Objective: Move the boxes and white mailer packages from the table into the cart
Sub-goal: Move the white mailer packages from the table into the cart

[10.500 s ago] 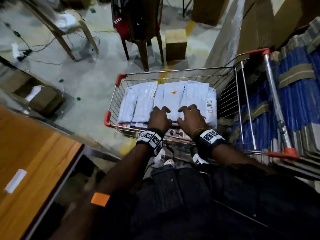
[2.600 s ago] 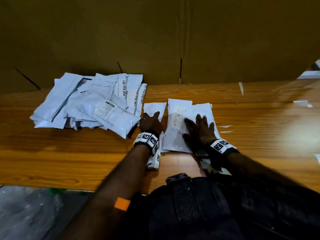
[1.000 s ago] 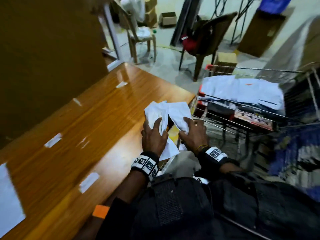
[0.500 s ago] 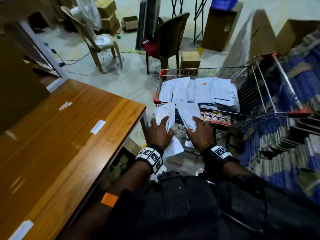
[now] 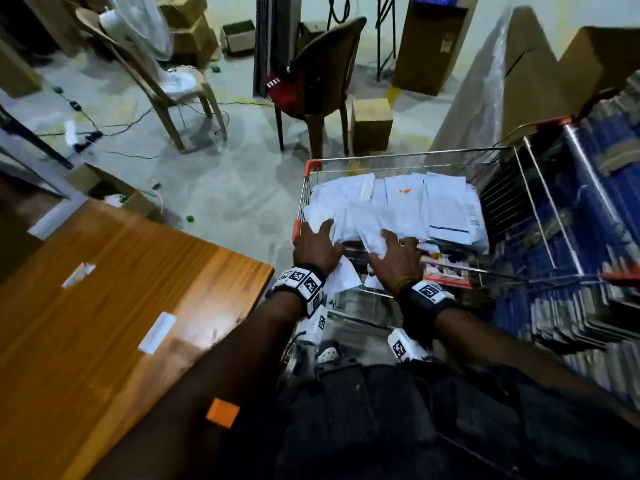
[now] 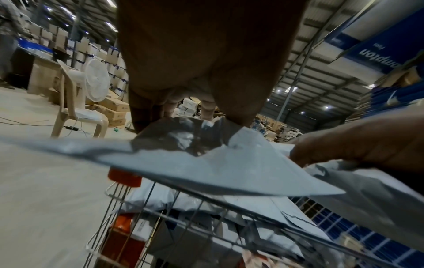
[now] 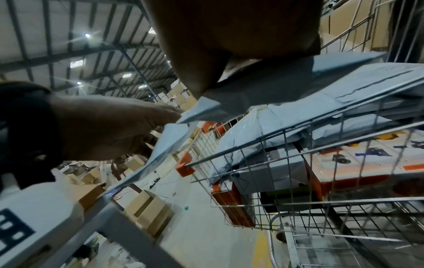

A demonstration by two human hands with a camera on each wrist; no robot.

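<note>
Cart point(image 5: 408, 154) full of white mailers point(image 5: 446, 209)

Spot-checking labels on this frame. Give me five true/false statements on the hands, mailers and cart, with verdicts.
1. Both hands hold white mailers over the near edge of the cart. True: the left hand and right hand grip white mailers above the cart rim.
2. The cart is empty. False: a layer of white mailer packages already lies in it, on top of printed boxes.
3. The right hand is idle at the person's side. False: it grips a mailer.
4. The cart has orange corner caps. True: one sits at the far left corner.
5. A mailer pile shows on the wooden table. False: on the wooden table, only tape strips show.
</note>
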